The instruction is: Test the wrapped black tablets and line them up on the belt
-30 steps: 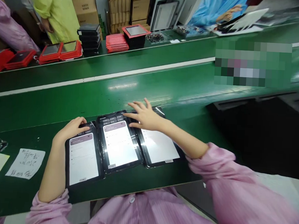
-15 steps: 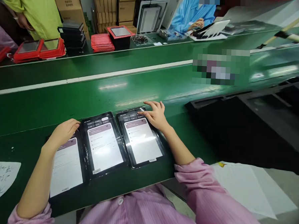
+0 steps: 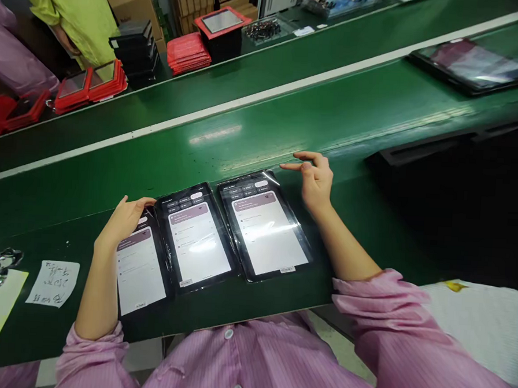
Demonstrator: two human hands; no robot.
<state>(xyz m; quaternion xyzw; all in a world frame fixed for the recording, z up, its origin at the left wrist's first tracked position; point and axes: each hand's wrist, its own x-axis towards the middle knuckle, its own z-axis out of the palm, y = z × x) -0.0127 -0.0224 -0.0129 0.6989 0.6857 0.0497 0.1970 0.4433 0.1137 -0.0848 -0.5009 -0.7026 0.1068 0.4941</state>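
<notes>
Three lit tablets in clear film lie side by side on the green bench: a left tablet (image 3: 139,272), a middle tablet (image 3: 199,243) and a right tablet (image 3: 272,232). Each screen shows a pale page with a mauve banner. My left hand (image 3: 125,219) is over the upper left part of the left tablet, fingers stretched towards its top edge, covering that corner. Just off the top right corner of the right tablet is my right hand (image 3: 316,179), raised, holding nothing, with fingers apart and pointing left.
A green conveyor belt (image 3: 263,122) runs behind the bench, carrying another tablet (image 3: 474,63) at the right. A large black object (image 3: 458,198) stands at right. A handwritten note (image 3: 53,283) lies at left. Across the belt are red cases (image 3: 188,52) and a person in yellow (image 3: 77,16).
My right hand has moved off the right tablet's top corner to its right. My left hand stays at the left tablet. The view has tilted down and shifted.
</notes>
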